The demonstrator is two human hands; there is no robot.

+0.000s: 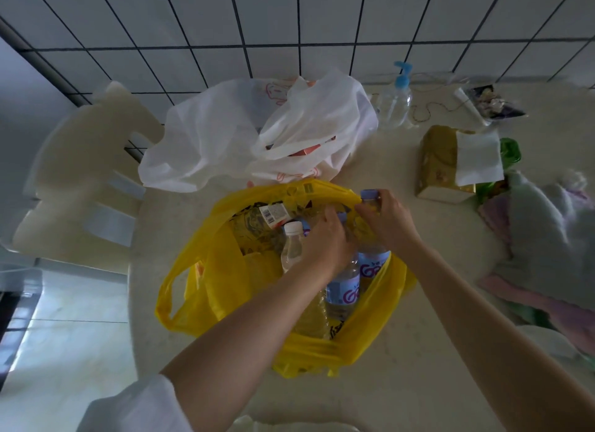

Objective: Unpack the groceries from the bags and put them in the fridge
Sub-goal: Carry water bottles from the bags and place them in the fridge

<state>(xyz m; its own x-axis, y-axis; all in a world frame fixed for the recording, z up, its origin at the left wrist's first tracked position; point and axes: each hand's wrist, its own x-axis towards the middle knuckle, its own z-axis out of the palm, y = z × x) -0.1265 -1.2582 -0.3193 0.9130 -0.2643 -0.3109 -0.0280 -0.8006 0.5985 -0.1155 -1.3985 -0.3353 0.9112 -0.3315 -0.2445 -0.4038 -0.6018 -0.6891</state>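
At frame centre, I see two bags on the table (418, 351): a yellow bag (206, 270) holding at least four bottles, and a white bag (225, 132) above it. My left hand (325, 241) curls around a blue-labelled bottle (343, 290) inside; my right hand (386, 220) pinches the yellow rim beside a purple-capped bottle (373, 264). One white-capped bottle (291, 244) stands left of them.

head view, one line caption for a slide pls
Both hands reach into a yellow bag of bottles on the table, the right hand gripping a bottle.
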